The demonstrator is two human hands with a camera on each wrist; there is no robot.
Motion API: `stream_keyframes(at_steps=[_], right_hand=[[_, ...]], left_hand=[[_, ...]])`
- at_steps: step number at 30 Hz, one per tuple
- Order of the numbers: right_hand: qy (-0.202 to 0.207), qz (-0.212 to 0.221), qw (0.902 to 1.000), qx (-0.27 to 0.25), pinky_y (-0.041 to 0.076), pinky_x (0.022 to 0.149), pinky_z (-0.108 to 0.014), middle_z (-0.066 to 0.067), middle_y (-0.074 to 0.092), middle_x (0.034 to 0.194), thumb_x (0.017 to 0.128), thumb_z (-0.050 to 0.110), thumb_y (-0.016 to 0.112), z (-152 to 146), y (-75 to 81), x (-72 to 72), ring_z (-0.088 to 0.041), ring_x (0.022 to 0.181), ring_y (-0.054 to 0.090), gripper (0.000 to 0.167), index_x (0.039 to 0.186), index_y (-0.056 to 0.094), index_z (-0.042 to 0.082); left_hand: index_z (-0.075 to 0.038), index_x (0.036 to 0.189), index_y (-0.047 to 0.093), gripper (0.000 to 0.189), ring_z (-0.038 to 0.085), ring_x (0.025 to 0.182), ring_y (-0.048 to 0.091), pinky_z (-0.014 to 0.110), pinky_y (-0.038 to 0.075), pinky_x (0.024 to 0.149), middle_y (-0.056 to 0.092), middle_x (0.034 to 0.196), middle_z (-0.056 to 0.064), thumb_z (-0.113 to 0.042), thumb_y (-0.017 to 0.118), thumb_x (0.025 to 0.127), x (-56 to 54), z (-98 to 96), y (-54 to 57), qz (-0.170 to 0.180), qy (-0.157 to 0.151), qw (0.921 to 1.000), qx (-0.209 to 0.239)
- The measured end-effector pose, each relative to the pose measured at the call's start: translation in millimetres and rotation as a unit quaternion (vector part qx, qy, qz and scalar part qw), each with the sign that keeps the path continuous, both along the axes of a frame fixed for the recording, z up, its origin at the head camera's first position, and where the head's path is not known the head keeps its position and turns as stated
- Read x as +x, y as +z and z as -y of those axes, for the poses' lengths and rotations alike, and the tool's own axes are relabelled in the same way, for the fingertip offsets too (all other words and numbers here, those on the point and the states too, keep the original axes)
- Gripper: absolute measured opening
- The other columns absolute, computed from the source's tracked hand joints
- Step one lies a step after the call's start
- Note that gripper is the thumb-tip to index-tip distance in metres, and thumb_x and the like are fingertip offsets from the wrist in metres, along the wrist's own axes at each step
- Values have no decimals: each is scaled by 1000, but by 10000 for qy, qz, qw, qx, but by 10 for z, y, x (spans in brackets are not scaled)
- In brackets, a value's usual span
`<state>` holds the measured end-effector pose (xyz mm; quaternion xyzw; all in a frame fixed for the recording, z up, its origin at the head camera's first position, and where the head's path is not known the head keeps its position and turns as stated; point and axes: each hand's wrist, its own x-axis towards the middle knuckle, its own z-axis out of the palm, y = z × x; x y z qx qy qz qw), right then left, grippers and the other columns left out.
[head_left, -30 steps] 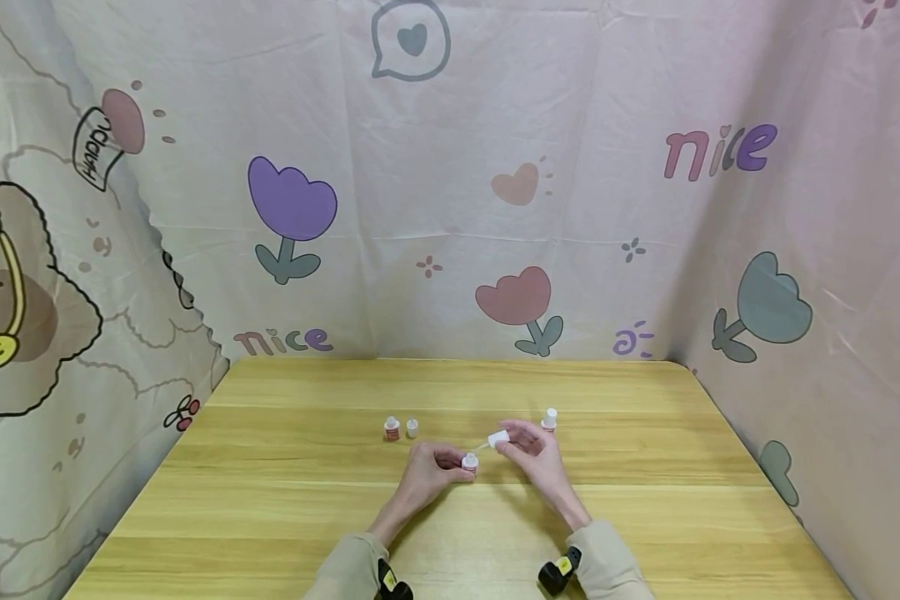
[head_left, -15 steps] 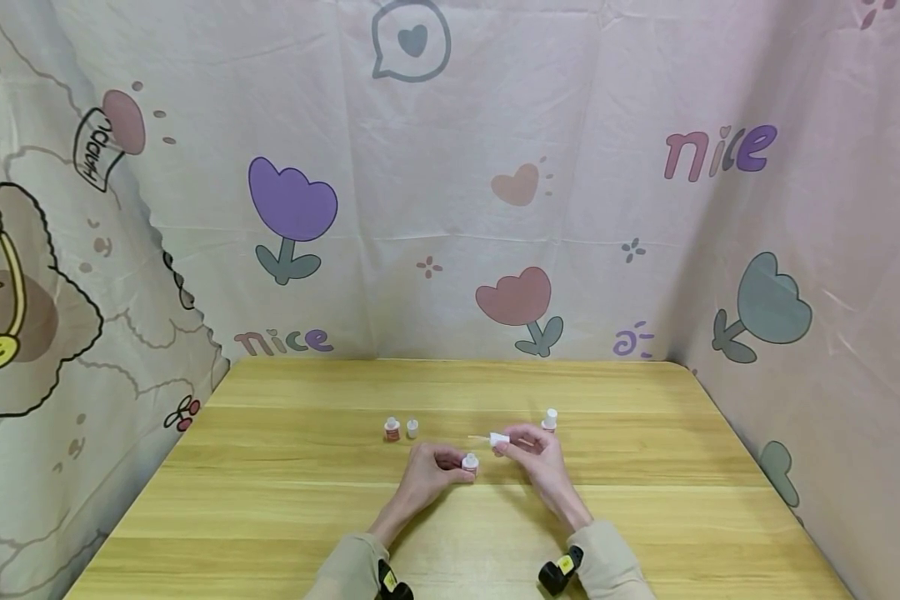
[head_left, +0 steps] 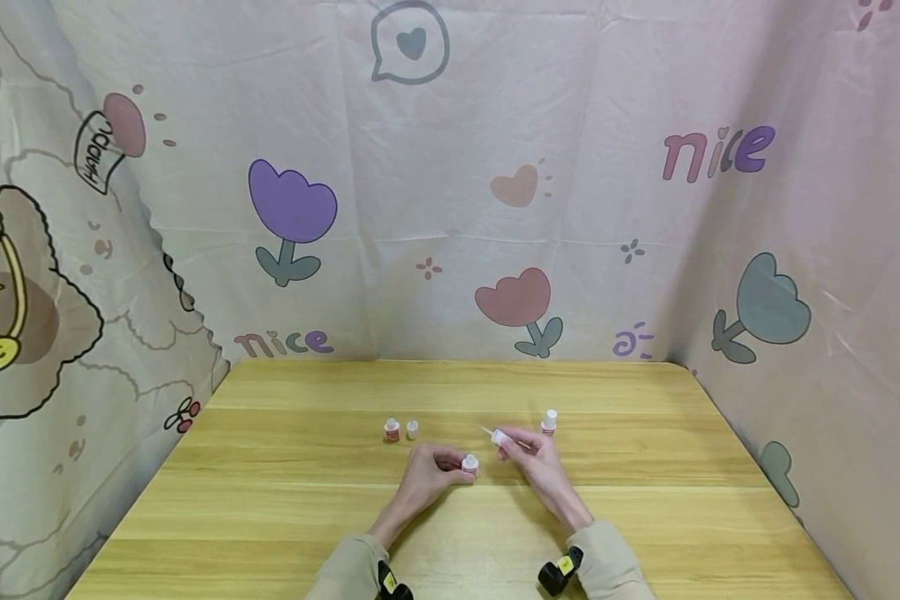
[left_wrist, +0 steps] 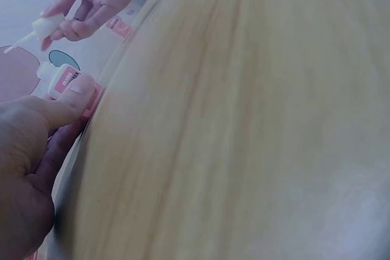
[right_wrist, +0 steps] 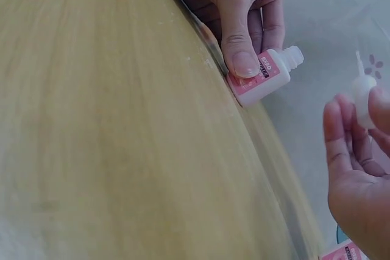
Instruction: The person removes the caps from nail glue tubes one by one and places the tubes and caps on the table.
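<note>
My left hand [head_left: 429, 472] holds a small white bottle [right_wrist: 262, 77] with a pink label upright on the wooden table, thumb against its label. The bottle's threaded neck is uncapped. In my right hand [head_left: 537, 457] a white brush cap [head_left: 499, 437] is pinched between thumb and fingers, raised above the table to the right of the bottle. Its thin brush [right_wrist: 359, 63] points away from the hand, up and to the left in the head view, apart from the bottle neck.
Farther back on the left stand another uncapped bottle [head_left: 392, 430] and a white cap [head_left: 412, 429]. A third bottle [head_left: 549, 422], with its white cap on, stands just behind my right hand. A printed cloth [head_left: 435, 208] hangs beyond the table's [head_left: 307, 467] back edge.
The right hand has turned the brush cap, so its brush swings from pointing down at the bottle neck, through level, to up and away. The left hand and bottle stay put.
</note>
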<state>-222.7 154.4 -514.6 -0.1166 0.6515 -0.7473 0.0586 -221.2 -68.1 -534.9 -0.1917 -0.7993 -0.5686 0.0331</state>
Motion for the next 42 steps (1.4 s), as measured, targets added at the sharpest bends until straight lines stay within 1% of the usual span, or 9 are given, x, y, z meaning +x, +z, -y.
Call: stream_keyframes(at_steps=[4, 9, 14, 18, 25, 31, 37, 39, 42], right_hand=[[39, 14, 9995, 303, 52, 80, -19, 8, 64, 88, 102, 8, 55, 4, 8, 3, -3, 81, 61, 42, 129, 50, -24], [192, -2, 9989, 417, 49, 80, -19, 9, 61, 87, 105, 10, 50, 11, 17, 0, -3, 82, 58, 42, 128, 48, -25], [372, 29, 9989, 294, 50, 80, -18, 6, 58, 92, 107, 11, 46, 8, 10, -4, -3, 83, 58, 42, 126, 44, -26], [554, 47, 9984, 109, 52, 80, -17, 4, 58, 94, 107, 9, 43, 9, -1, -9, -3, 84, 59, 42, 126, 39, -28], [523, 236, 9983, 129, 52, 80, -17, 3, 57, 95, 107, 6, 40, 26, -1, -15, -4, 84, 58, 39, 129, 36, -26], [486, 327, 9981, 193, 52, 82, -18, 3, 58, 96, 107, 6, 42, 21, -3, -16, -4, 85, 59, 40, 131, 35, -24], [428, 297, 9984, 198, 53, 82, -19, 2, 59, 97, 106, 8, 47, 22, 0, -25, -5, 86, 60, 39, 131, 38, -20], [366, 300, 9986, 233, 53, 82, -19, 1, 60, 97, 105, 7, 49, 31, 2, -29, -5, 85, 60, 38, 130, 39, -19], [255, 339, 9986, 329, 53, 82, -18, 0, 62, 99, 103, 6, 51, 47, 3, -39, -5, 84, 61, 41, 134, 39, -19]], left_hand=[[-4, 91, 79, 20, 8, 72, 72, 19, 58, 67, 79, 86, 13, -8, 88, 75, 7, 0, -11, -13, 20, 10000, 6], [-4, 91, 79, 20, 6, 72, 72, 19, 58, 67, 79, 86, 13, -8, 88, 74, 9, 3, -18, -5, 14, 10000, 31], [-3, 92, 78, 20, 3, 71, 71, 19, 59, 67, 79, 87, 13, -8, 87, 75, 12, 4, -16, -9, 15, 10000, -13], [-3, 91, 78, 20, 4, 71, 71, 20, 59, 67, 79, 86, 13, -7, 87, 75, 13, 4, -16, -31, 5, 10000, 1], [-4, 92, 79, 19, 5, 72, 72, 19, 58, 68, 79, 87, 12, -9, 87, 76, 16, 0, -18, 18, 18, 10000, -14], [-4, 91, 79, 18, 5, 73, 72, 19, 58, 68, 79, 87, 12, -8, 87, 76, 21, -7, -19, 26, 20, 10000, -22], [-3, 90, 79, 17, 8, 72, 74, 20, 59, 67, 79, 85, 13, -5, 86, 75, 16, -17, -27, -42, 11, 9999, 155], [-3, 90, 79, 17, 10, 72, 74, 20, 59, 67, 79, 85, 14, -5, 87, 75, 16, -22, -23, -69, 60, 9998, 160], [-3, 89, 79, 17, 11, 71, 74, 18, 58, 66, 79, 83, 13, -5, 87, 74, 16, -32, -12, -71, 230, 9997, 95]])
